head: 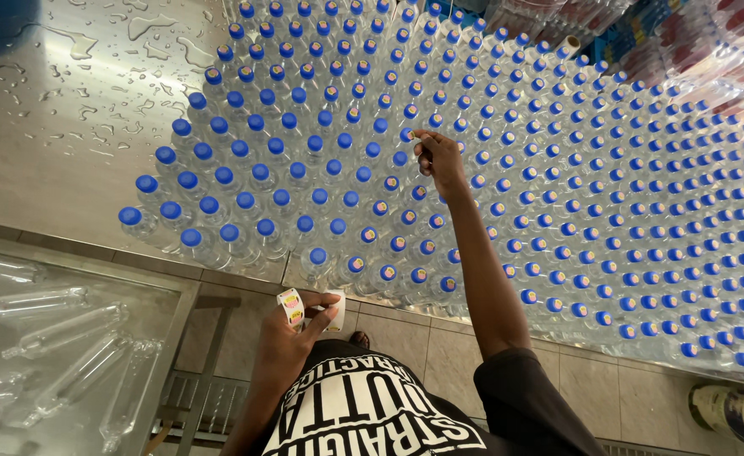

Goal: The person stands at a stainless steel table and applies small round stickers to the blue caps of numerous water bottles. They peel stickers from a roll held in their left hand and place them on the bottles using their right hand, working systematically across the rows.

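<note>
Many clear water bottles with blue caps point(507, 152) stand packed in rows on a wet steel table point(68, 127). Some caps near the front carry small round stickers point(418, 274). My right hand point(439, 159) reaches over the bottles, fingertips pinched on the cap of one bottle point(407, 135). My left hand point(291, 338) is low near my body, holding a strip of round stickers on white backing point(291, 306) between thumb and fingers.
Empty clear bottles point(59, 338) lie on their sides in a bin at the lower left. Shrink-wrapped bottle packs point(693, 42) are stacked at the top right. A tiled floor point(406, 338) lies below the table edge. Water drops cover the bare table.
</note>
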